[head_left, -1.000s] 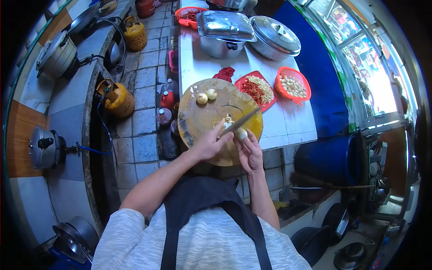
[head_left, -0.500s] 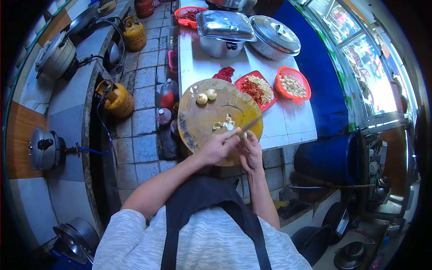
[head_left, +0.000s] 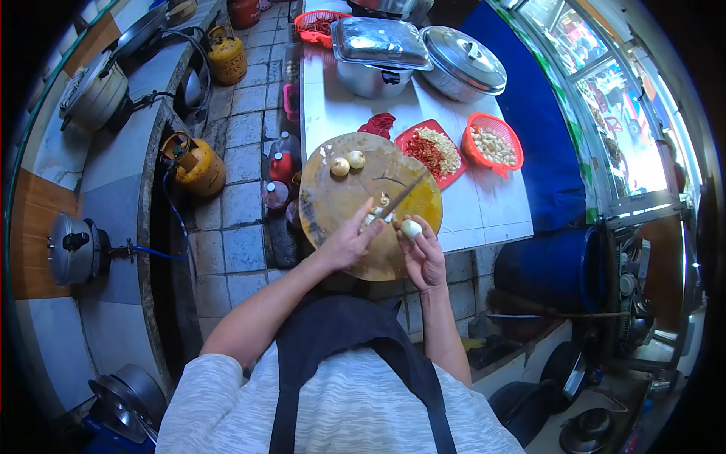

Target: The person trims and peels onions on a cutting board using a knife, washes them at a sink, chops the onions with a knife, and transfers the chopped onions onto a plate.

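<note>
My left hand (head_left: 352, 240) is closed around the handle of a knife (head_left: 407, 192), whose blade slants up and right over the round wooden chopping board (head_left: 325, 204). In my right hand (head_left: 426, 261), palm up at the board's near right edge, a pale peeled onion (head_left: 411, 229) sits in the fingers. The knife and this onion are apart. Two more onions (head_left: 339, 166) rest on the board's far left part. Onion peel scraps (head_left: 385, 200) lie mid-board, partly hidden by the blade and my left hand.
Beyond the board are a red tray (head_left: 451, 176) of chopped red and pale pieces, an orange basket (head_left: 511, 145) of garlic-like cloves, a red cloth (head_left: 377, 125) and lidded metal pots (head_left: 463, 64). Bottles (head_left: 276, 194) stand left of the table; gas cylinders (head_left: 198, 168) stand by the left counter.
The knife has moved left, away from the onion, with my left hand. My right hand has turned palm up, bringing the onion into plain view.
</note>
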Motion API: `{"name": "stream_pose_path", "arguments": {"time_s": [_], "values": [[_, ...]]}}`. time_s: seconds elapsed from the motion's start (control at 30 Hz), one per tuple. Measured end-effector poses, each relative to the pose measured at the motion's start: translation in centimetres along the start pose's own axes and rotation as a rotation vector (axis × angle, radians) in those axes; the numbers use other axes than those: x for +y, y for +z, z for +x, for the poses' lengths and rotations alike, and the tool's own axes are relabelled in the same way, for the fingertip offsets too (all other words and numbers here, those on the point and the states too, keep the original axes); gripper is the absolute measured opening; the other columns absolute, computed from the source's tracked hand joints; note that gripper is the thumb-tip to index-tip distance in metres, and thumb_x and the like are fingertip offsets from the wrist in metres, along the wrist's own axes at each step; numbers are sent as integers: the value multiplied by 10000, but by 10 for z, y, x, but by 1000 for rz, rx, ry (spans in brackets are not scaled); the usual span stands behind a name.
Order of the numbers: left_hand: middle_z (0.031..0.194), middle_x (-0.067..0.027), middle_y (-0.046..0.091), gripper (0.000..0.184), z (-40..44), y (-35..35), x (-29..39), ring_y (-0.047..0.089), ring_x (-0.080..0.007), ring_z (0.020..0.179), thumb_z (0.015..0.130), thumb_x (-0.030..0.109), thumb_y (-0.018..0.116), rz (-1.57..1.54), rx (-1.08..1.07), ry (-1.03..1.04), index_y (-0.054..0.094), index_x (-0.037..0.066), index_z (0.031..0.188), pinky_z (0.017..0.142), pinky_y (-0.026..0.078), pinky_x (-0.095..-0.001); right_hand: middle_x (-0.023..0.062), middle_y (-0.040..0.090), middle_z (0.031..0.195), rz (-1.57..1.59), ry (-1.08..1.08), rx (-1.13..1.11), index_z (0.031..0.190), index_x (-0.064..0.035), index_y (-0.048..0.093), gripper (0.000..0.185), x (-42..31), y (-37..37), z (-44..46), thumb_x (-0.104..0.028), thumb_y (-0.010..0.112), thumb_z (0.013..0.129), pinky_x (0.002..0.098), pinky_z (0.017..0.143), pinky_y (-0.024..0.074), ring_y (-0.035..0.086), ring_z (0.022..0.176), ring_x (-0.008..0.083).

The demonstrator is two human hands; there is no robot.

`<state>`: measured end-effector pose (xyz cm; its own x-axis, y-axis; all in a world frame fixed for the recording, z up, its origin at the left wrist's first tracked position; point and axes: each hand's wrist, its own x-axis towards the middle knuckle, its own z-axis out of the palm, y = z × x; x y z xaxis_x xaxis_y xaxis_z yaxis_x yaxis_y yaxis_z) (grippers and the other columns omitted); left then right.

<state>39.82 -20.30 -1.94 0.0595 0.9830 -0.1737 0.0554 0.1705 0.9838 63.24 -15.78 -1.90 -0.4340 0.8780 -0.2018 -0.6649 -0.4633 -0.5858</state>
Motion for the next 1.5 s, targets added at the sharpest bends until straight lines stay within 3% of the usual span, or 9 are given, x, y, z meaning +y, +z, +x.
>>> {"name": "stream_pose_path", "arguments": {"time_s": [0.23, 0.57, 0.7, 0.87, 0.97, 1.03, 1.23, 1.37, 1.5], "values": [[1403, -348, 717, 817, -20, 21, 30, 738, -495, 1182, 1162, 502, 562, 235, -131, 287, 313, -19, 1740, 1040, 561, -510, 222, 718, 1395, -10, 7, -47, 1470, -21, 614, 506, 10, -20, 2, -46, 784, 994, 376, 1146, 588, 721, 1306, 319], [909, -213, 795, 771, -8, 26, 19, 735, -396, 689, 1160, 525, 565, 457, -97, 345, 415, 2, 1707, 654, 601, -449, 179, 734, 1366, -17, 11, 95, 1418, -19, 626, 439, 21, -38, 5, -26, 776, 1005, 395, 1107, 614, 754, 1226, 293], [650, -68, 622, 626, -10, 18, 33, 496, -216, 415, 1176, 563, 527, -464, -201, -177, 606, 56, 1534, 401, 401, -343, 174, 729, 1379, -52, 17, 38, 1419, -5, 620, 413, 7, -13, 2, 5, 739, 1024, 415, 1087, 620, 740, 1239, 295], [617, -10, 497, 472, 4, -4, 22, 345, -99, 401, 1191, 561, 504, -579, -105, -356, 640, 120, 1290, 365, 255, -269, 167, 684, 1457, -81, -3, 11, 1461, -46, 605, 391, 0, -18, 8, -25, 683, 1078, 406, 1128, 581, 713, 1262, 303], [617, -12, 501, 414, 4, -17, 17, 365, -100, 408, 1195, 535, 510, -695, -145, -365, 603, 132, 1212, 369, 277, -272, 139, 691, 1451, -291, -62, 19, 1432, -47, 637, 377, -12, -23, 36, -25, 703, 1061, 366, 1068, 589, 716, 1228, 259], [617, -14, 504, 375, -1, -20, 13, 384, -101, 415, 1200, 510, 516, -807, -208, -399, 566, 144, 1135, 372, 298, -275, 131, 719, 1394, -1120, -259, 141, 1359, -39, 689, 326, -23, -25, 57, -21, 710, 1035, 340, 1010, 582, 710, 1189, 225], [645, -24, 528, 348, -17, -50, 19, 428, -112, 426, 1201, 471, 532, -664, -121, -293, 571, 125, 1202, 379, 329, -286, 129, 756, 1231, -1417, -228, 264, 1259, -30, 728, 265, -27, -39, 91, -47, 737, 995, 338, 931, 589, 714, 1056, 245], [701, -53, 602, 298, -45, -73, 0, 539, -152, 460, 1193, 380, 551, -363, 13, -400, 566, 83, 1210, 402, 414, -313, 126, 764, 1221, -1717, -798, 271, 1260, -25, 733, 289, -8, -25, 56, -64, 759, 975, 359, 962, 585, 714, 1075, 289], [718, -71, 624, 243, -71, -85, -20, 573, -174, 474, 1178, 289, 536, -133, 8, -429, 547, 50, 1219, 417, 450, -330, 215, 644, 1470, -1732, -707, -4, 1427, -8, 658, 481, 41, -6, 37, -193, 769, 997, 458, 1163, 506, 610, 1352, 390]]}}
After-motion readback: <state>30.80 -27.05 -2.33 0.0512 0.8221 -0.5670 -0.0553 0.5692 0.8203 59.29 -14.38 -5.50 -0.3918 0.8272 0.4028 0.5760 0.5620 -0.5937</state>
